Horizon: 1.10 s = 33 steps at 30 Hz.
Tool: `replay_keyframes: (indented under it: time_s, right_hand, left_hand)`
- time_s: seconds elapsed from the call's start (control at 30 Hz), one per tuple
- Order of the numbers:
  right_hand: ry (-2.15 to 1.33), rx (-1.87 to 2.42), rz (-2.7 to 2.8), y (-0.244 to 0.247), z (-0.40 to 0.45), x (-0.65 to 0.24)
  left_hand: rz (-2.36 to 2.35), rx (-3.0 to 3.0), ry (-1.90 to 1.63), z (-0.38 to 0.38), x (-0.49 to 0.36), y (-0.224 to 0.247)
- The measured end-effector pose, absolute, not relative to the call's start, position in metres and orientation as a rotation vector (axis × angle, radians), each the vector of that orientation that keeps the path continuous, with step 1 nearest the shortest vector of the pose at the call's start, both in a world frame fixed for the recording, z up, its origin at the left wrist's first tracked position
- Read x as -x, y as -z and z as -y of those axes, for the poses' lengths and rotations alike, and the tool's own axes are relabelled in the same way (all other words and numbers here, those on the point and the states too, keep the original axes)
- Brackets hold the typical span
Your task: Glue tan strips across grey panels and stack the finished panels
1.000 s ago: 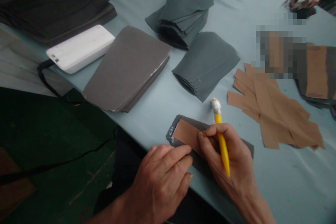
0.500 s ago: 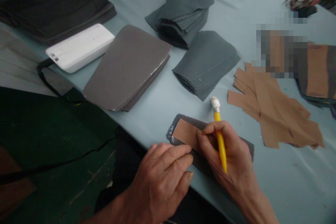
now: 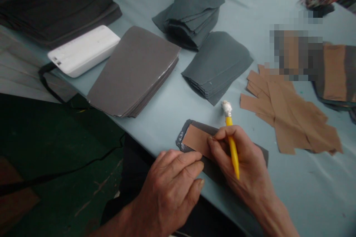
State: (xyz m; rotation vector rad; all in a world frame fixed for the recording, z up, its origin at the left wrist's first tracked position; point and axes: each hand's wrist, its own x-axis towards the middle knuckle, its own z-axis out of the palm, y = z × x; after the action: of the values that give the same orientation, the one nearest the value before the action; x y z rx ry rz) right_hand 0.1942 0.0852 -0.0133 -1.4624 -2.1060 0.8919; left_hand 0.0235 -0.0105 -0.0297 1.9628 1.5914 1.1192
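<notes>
A dark grey piece of material lies near the table's front edge, a tan strip flat on top of it. White marks show on the dark piece's left end. My right hand is closed round a yellow-handled brush, its whitish clotted tip pointing up and away. Thumb and fingertip of that hand also touch the tan strip, covering its right part. My left hand rests at the near side of the dark piece, fingers stretched out and lying low, with nothing visible in it.
Left of the work is a stack of grey-brown sheets, with a white box-like device beside it. Grey pieces lie stacked beyond. Loose tan strips spread at right, near dark pieces bearing tan bands. A dark pile stands far left.
Hardly anything differs. The whole view has shifted slightly; both hands, the brush and the tan strip keep their places relative to one another.
</notes>
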Motion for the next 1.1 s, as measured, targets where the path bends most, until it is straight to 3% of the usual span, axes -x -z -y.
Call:
replay_keyframes:
  time_s: [1.1]
  right_hand:
    - [-0.81, 1.429, 2.152, 0.0133, -0.0855, -0.1937]
  left_hand:
    - [-1.62, -1.984, -1.095, 0.0083, -0.023, 0.0266]
